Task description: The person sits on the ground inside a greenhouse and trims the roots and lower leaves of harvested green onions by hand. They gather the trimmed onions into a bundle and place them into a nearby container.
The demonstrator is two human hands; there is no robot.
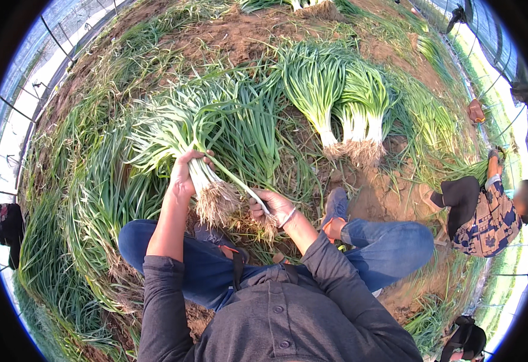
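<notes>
My left hand [186, 168] is closed around a bunch of green onions [202, 174], just above their white stems. The leaves fan out away from me and the dry, tangled roots [217, 202] hang toward my lap. Between the fingers of my right hand [273, 207] is the white lower end of a single green onion stalk [239, 181]. Its roots show below that hand, and its upper part runs up to the bunch at my left hand. Loose green onion leaves [255, 122] lie on the ground just beyond both hands.
Several sorted green onion bundles [336, 99] lie ahead to the right, roots toward me. A long heap of green onions [96, 203] stretches along my left. At right a person [485, 217] crouches, a hand on green leaves. Bare soil [377, 194] shows beside my shoe [336, 206].
</notes>
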